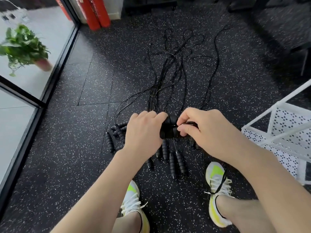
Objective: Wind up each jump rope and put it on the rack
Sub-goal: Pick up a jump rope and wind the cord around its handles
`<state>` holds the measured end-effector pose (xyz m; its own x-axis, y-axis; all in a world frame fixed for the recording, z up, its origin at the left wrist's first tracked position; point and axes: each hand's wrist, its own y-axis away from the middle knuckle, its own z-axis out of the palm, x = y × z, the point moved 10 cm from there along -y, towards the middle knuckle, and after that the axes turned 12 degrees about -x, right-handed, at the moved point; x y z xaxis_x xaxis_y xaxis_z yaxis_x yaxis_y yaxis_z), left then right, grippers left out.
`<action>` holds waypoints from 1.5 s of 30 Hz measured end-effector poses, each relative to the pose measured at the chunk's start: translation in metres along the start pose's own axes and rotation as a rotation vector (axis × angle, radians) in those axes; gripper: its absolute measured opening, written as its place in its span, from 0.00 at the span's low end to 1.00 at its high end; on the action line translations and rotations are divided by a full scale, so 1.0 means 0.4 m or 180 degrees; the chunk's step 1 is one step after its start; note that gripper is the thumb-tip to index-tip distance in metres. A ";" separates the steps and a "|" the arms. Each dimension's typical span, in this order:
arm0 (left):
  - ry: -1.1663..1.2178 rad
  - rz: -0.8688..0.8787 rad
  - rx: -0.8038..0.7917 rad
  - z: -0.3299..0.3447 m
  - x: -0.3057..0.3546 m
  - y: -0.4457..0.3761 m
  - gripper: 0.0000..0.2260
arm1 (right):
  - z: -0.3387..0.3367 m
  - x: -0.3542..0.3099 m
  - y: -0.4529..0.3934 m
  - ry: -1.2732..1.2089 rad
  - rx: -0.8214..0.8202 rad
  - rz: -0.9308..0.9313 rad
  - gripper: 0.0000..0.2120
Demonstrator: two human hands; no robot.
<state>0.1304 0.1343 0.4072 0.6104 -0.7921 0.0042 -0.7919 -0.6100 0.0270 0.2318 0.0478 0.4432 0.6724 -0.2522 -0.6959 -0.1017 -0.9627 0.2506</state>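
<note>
Speckled black rubber floor fills the scene, and just above it, at centre, the held jump rope sits between both hands: its two ribbed foam handles lie side by side, long axis running roughly near-to-far and tipped a little left. Which end points away is hard to judge, since the fingers cover most of it. The left hand has its grip curled round the handles from the left. The right hand pinches a dark loop of cord against the handles' right side, so this grip is closed on the rope too. A thin strand hangs from the bundle toward the floor.

By my reading the winding of this rope is under way and not finished: cord is gathered at the handles, but a long black loop trails over the right shoe.

Beneath and to the left of the hands lie the loose handles of several other ropes, some fanned near the feet, some in a cluster further left. Their cords stretch far across the floor in a tangle, all unwound. The white perforated rack stands at the right edge; the part in view carries no rope. So most of the task appears to remain.

A potted plant stands behind glass at far left.
</note>
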 end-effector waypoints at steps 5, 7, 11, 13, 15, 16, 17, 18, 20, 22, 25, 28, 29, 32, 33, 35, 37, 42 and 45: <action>0.0086 0.0602 0.0073 0.007 0.045 0.005 0.15 | -0.036 0.038 -0.004 -0.0157 0.0216 0.0046 0.04; 0.0191 0.0759 0.0134 0.000 0.058 0.010 0.13 | -0.051 0.056 -0.010 -0.0316 0.0298 0.0056 0.05; 0.0328 0.0846 0.0302 -0.021 0.065 0.014 0.12 | -0.054 0.090 -0.022 -0.0767 0.0246 -0.0028 0.03; 0.0389 0.0893 0.0378 -0.031 0.065 0.014 0.13 | -0.047 0.102 -0.030 -0.1002 0.0208 -0.0080 0.02; 0.0487 0.0955 0.0415 -0.040 0.067 0.016 0.13 | -0.040 0.108 -0.037 -0.1263 0.0186 -0.0131 0.06; 0.0539 0.0978 0.0417 -0.043 0.069 0.017 0.13 | -0.037 0.110 -0.040 -0.1369 0.0169 -0.0156 0.08; 0.0589 0.0993 0.0423 -0.047 0.070 0.018 0.13 | -0.035 0.112 -0.043 -0.1459 0.0144 -0.0183 0.10; 0.0641 0.0996 0.0438 -0.052 0.071 0.019 0.13 | -0.031 0.114 -0.045 -0.1549 0.0112 -0.0207 0.11; 0.0735 0.0978 0.0496 -0.062 0.070 0.021 0.13 | -0.024 0.123 -0.050 -0.1788 0.0026 -0.0229 0.10; 0.0782 0.0933 0.0565 -0.069 0.067 0.021 0.12 | -0.008 0.135 -0.056 -0.2087 -0.0098 -0.0227 0.09; 0.0949 0.0773 0.0642 -0.080 0.053 0.019 0.14 | 0.022 0.139 -0.067 -0.2806 -0.0197 -0.0258 0.10; 0.1331 0.0467 0.0548 -0.088 0.031 0.017 0.16 | 0.035 0.136 -0.076 -0.3369 -0.0060 -0.0405 0.08; 0.1443 0.0337 0.0503 -0.090 0.022 0.016 0.17 | 0.040 0.137 -0.080 -0.3393 -0.0002 -0.0451 0.08; 0.1723 -0.0126 0.0401 -0.086 -0.008 0.016 0.19 | 0.063 0.136 -0.083 -0.3140 0.0141 -0.0389 0.18; 0.1789 -0.0267 0.0375 -0.083 -0.017 0.017 0.19 | 0.070 0.132 -0.081 -0.2993 0.0183 -0.0301 0.20; 0.1802 -0.0502 0.0326 -0.078 -0.029 0.017 0.19 | 0.079 0.117 -0.074 -0.2526 0.0224 -0.0114 0.20; 0.1729 -0.0702 0.0269 -0.075 -0.042 0.016 0.17 | 0.094 0.102 -0.072 -0.1834 0.0141 0.0082 0.17; 0.1236 -0.1077 0.0224 -0.064 -0.081 0.012 0.15 | 0.131 0.056 -0.059 -0.1076 -0.0141 0.0293 0.11; 0.1025 -0.1149 0.0173 -0.052 -0.096 0.009 0.10 | 0.128 0.027 -0.036 -0.0799 -0.0340 0.0355 0.09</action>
<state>0.1044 0.1630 0.4280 0.8143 -0.4886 0.3135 -0.5231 -0.8517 0.0315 0.2031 0.0539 0.3976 0.4576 -0.3850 -0.8015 -0.0780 -0.9153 0.3951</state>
